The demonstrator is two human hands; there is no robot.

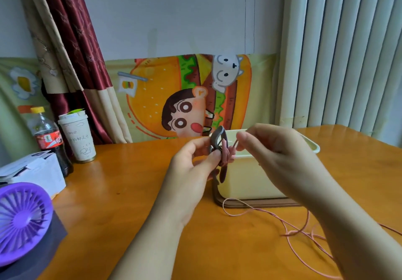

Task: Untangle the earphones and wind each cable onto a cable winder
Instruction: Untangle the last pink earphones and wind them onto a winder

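Observation:
My left hand (196, 160) grips a grey cable winder (218, 139), held up above the wooden table (134, 192). Several turns of pink earphone cable (226, 156) wrap around the winder's middle. My right hand (269, 149) pinches the pink cable just right of the winder. The loose rest of the pink cable (289, 225) trails down and lies in slack loops on the table at the lower right, partly hidden behind my right forearm.
A cream box (250, 179) on a brown base stands right behind my hands. At the left are a cola bottle (49, 137), a paper cup (77, 136), a white carton (37, 173) and a purple fan (21, 221).

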